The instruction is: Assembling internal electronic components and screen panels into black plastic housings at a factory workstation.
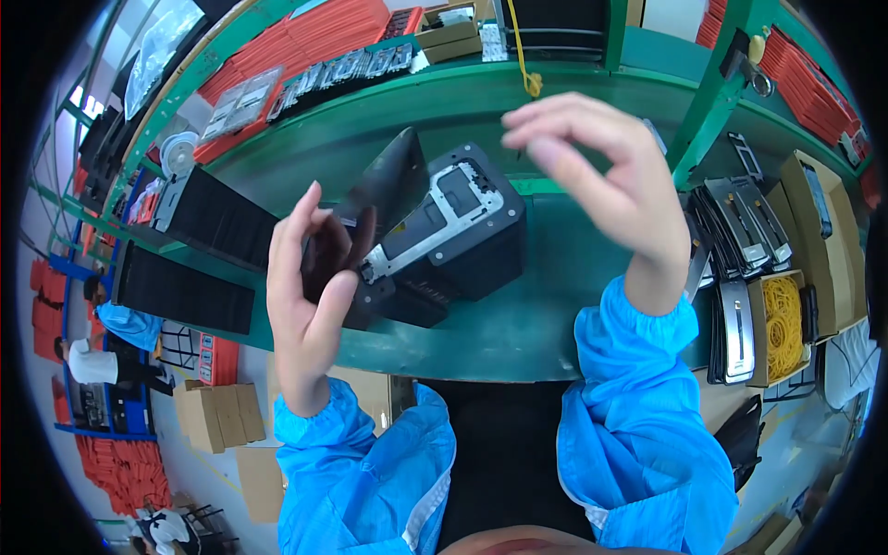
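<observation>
My left hand (310, 296) curves round the lower end of a dark glossy panel (393, 176), which stands tilted and is blurred by motion. The panel's lower part is partly hidden by my fingers. Close beside it, on the green bench, lies a bulky black block-shaped stack (481, 264). On its top sits a black part with a silver metal frame (453, 217), a square opening and corner screws. My right hand (615, 176) is raised beyond the stack's right side, fingers half bent and apart, with nothing visible in it.
Black stacks (217, 217) stand at the left of the green bench (555, 314). At right are silver-and-black panels (740, 227) and a cardboard box of yellow bands (782, 314). Red trays (296, 42) fill the back shelf. A yellow cord (523, 55) hangs down. People work far left.
</observation>
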Motion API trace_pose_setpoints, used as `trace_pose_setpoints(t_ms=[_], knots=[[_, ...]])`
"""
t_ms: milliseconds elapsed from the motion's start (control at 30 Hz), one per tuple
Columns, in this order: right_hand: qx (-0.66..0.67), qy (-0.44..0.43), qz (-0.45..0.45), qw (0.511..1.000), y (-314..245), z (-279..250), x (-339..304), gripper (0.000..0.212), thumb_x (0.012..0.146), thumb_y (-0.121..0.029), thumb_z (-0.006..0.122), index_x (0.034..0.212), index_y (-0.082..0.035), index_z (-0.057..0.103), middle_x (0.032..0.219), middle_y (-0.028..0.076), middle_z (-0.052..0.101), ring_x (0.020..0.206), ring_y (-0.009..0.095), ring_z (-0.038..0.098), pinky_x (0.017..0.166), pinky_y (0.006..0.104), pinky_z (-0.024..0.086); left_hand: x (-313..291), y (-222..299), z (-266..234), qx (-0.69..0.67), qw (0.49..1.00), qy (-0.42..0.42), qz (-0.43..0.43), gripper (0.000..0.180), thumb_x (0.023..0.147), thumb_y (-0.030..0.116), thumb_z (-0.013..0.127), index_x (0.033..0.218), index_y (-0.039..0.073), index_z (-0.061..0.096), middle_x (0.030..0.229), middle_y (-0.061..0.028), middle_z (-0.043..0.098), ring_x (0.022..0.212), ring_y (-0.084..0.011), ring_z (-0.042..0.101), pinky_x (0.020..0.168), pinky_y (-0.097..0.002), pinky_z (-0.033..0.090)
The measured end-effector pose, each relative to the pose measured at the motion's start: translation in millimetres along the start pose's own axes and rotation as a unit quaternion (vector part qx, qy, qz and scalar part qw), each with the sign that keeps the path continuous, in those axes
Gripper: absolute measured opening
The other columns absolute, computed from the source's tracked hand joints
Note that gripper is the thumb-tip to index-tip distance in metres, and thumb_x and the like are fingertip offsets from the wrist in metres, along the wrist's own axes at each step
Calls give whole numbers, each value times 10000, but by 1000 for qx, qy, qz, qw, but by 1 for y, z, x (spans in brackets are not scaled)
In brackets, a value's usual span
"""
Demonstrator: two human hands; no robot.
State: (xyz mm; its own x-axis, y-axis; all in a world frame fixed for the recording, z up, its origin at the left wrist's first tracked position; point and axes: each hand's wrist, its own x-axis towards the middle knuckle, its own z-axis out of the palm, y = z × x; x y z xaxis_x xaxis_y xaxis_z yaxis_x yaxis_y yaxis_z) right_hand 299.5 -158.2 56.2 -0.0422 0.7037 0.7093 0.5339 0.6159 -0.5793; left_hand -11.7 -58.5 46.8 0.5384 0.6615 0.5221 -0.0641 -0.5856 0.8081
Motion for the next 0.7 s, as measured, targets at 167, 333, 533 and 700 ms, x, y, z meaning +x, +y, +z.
trace_pose_setpoints(t_ms=[167,333,533,700], knots=[[-128,-10,196,972,17,-9,2,318,1066,-269,603,1101,16,741,1004,157,759,934,260,728,832,352,550,23,-15,9,235,970,-61,-25,744,865,219,796,1514,13,494,1195,-136,587,1064,-257,566,977,-395,480],[-141,-8,195,971,38,9,5,405,1096,-335,542,1138,29,712,913,159,740,842,263,709,774,353,534,41,-16,32,301,949,-99,-3,729,874,248,812,1494,16,507,1172,-169,585,1071,-310,556,967,-406,468],[-116,-107,258,953,52,23,3,506,1103,-429,490,1105,37,689,864,188,690,806,325,666,759,421,517,42,-13,43,303,947,-98,-43,749,870,293,832,1490,22,512,1171,-174,597,1096,-332,558,988,-430,464],[-100,-173,229,953,61,27,-3,549,1097,-480,477,1052,32,672,842,190,662,809,364,639,753,447,502,32,-11,44,342,937,-73,16,790,832,295,862,1491,31,515,1205,-168,609,1140,-344,580,1079,-479,429]])
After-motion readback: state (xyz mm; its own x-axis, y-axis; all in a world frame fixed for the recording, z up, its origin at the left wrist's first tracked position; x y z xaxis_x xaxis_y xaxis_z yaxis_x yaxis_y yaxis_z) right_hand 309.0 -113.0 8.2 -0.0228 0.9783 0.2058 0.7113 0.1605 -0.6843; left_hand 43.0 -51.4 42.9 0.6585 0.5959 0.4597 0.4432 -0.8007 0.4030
